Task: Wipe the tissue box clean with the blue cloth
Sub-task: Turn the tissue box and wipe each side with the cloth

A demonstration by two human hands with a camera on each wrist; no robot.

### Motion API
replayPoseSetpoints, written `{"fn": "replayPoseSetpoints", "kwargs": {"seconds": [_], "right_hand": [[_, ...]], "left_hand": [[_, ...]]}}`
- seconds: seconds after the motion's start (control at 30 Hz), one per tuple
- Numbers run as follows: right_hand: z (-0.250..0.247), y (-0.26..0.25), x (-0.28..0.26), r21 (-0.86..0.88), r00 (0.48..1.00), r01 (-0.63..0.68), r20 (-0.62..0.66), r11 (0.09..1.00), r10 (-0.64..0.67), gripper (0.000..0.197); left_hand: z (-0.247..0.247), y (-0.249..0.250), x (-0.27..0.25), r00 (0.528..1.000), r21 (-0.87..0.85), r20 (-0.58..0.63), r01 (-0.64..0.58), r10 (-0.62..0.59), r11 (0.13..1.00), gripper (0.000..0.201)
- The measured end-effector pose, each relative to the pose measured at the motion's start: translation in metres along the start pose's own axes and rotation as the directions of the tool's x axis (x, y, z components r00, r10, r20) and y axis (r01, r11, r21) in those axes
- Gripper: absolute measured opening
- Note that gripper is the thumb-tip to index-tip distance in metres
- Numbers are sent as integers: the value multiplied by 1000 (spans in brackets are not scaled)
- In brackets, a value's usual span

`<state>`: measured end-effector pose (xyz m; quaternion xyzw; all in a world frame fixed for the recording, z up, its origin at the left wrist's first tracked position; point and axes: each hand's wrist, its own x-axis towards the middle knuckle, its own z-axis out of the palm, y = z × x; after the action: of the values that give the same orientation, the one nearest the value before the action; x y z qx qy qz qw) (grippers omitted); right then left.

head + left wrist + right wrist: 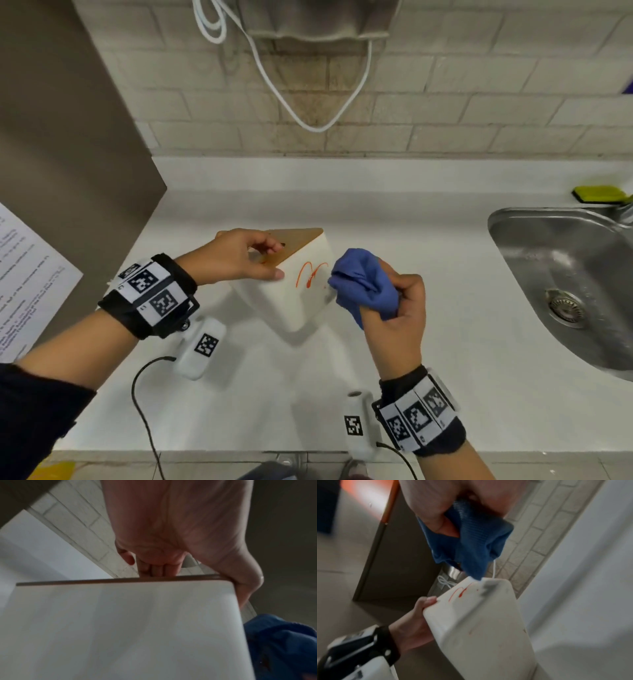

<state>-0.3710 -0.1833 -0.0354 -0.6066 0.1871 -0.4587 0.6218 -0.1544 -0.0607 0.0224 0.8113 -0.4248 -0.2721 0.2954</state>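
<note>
A white tissue box (291,301) with a brown wooden lid stands tilted on the white counter, an orange-red scribble (310,274) on its near face. My left hand (239,257) grips its top, fingers curled over the lid and thumb on the white side. My right hand (397,301) holds a bunched blue cloth (363,284) whose tip touches the box's right edge beside the scribble. The left wrist view shows the box's white side (120,628), fingers (157,569) over the lid and the cloth (281,645). The right wrist view shows the cloth (471,545) meeting the box (479,628) near the stain (460,592).
A steel sink (565,284) lies at the right with a green sponge (599,195) behind it. A brick wall with hanging white cords (308,102) backs the counter (428,342). A brown panel (68,154) and a printed sheet (27,281) stand at the left.
</note>
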Motion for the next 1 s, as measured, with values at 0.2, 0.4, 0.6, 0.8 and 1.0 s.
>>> {"fn": "replayPoseSetpoints", "kwargs": {"seconds": [0.2, 0.4, 0.6, 0.8, 1.0], "right_hand": [[50, 17, 16, -45, 997, -29, 64, 999, 31, 42], [88, 34, 6, -131, 986, 36, 164, 991, -14, 40], [92, 42, 9, -383, 798, 429, 585, 818, -145, 53], [64, 56, 1, -260, 459, 669, 882, 697, -111, 45], [9, 57, -1, -285, 764, 419, 623, 862, -166, 40]], "left_hand": [[-13, -8, 6, 1000, -83, 10, -14, 15, 996, 50], [-22, -23, 8, 1000, -47, -5, -6, 6, 999, 60], [-40, -29, 6, 997, -78, 69, -31, 36, 996, 49], [-44, -43, 5, 994, -76, 102, -32, 39, 997, 43], [-55, -43, 8, 997, -230, 48, -51, 63, 972, 41]]}}
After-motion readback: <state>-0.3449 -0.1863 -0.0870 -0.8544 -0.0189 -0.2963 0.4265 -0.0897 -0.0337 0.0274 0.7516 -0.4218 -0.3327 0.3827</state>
